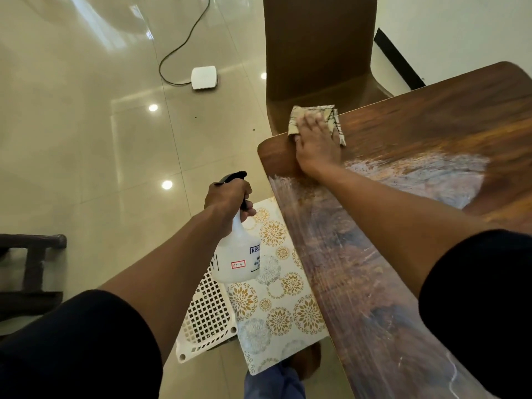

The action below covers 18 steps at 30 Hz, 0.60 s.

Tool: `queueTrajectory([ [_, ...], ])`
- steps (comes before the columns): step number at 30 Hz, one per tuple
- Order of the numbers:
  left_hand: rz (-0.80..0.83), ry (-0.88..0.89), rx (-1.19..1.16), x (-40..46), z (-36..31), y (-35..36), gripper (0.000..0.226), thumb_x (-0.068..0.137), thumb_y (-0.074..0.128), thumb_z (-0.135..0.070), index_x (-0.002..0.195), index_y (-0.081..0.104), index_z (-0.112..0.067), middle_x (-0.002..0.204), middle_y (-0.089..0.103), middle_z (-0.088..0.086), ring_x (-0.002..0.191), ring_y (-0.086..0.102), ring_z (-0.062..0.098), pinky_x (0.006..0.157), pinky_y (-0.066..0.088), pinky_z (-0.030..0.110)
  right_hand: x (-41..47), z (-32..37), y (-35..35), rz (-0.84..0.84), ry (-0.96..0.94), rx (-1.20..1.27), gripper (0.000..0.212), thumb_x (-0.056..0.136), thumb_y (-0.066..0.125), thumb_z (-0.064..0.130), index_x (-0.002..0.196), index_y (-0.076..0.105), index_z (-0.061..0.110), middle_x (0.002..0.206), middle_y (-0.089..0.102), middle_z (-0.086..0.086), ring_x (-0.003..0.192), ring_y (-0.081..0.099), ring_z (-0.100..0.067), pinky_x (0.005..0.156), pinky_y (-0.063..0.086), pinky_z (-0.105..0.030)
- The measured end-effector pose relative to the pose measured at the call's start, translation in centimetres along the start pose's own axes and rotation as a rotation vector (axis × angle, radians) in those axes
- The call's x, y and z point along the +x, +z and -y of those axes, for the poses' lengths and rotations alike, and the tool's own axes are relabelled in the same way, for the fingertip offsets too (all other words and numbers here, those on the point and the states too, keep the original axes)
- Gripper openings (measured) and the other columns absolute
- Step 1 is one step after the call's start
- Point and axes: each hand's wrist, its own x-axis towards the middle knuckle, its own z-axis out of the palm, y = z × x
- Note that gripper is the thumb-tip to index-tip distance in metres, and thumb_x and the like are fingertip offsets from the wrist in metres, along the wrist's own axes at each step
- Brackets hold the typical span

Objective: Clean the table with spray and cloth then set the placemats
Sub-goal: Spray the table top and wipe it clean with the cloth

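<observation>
1. Nearest, a flat placemat (276, 309) printed with gold and grey floral rounds lies below the desk edge, partly over a white plastic lattice panel (207, 315)
2. The left hand (229, 198) has its grip clenched round the neck of a translucent white spray bottle (236, 260) with a black trigger head, held off the desk's left side, above the placemat
3. The wooden desk (431, 133), dark glossy grain with rounded corners, carries pale wet streaks
4. Near its far left corner, the right hand (318, 145) presses flat on a folded patterned beige cloth (316, 113), fingers blurred
5. Beyond stand a smooth brown chair (316, 53) and shiny cream floor tiles (86, 110)
</observation>
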Motion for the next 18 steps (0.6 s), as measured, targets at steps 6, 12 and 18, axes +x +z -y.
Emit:
queueTrajectory([
  [6,0.021,-0.018,0.009,0.6,0.1,0.4,0.013,0.091,0.062,-0.005,0.093,0.069,-0.017,0.060,0.060,0.007,0.057,0.066,0.026,0.045,0.043,0.025,-3.5,2.9,1.5,0.076,-0.274,-0.115,0.056,0.114,0.023,0.034,0.167,0.007,0.030,0.175,0.000,0.006,0.161,-0.005,-0.018,0.129,0.000,-0.049],
  [12,0.045,-0.035,0.021,0.9,-0.6,1.6,0.007,0.090,0.063,-0.007,0.087,0.067,-0.013,0.062,0.061,0.008,0.057,0.066,0.026,0.045,0.041,0.024,-3.5,-0.8,0.8,0.123,-0.440,-0.108,0.056,0.113,0.025,0.043,0.166,0.009,0.037,0.174,0.000,0.015,0.160,-0.004,-0.009,0.129,0.002,-0.044],
  [18,0.108,-0.010,0.067,1.4,-1.3,3.3,0.007,0.091,0.061,-0.006,0.086,0.064,-0.009,0.068,0.059,0.012,0.060,0.065,0.028,0.040,0.039,0.022,0.7,-7.8,-3.3,-0.043,0.084,-0.041,0.057,0.113,0.021,0.041,0.167,0.007,0.030,0.175,0.000,0.006,0.161,-0.003,-0.018,0.128,0.006,-0.047],
])
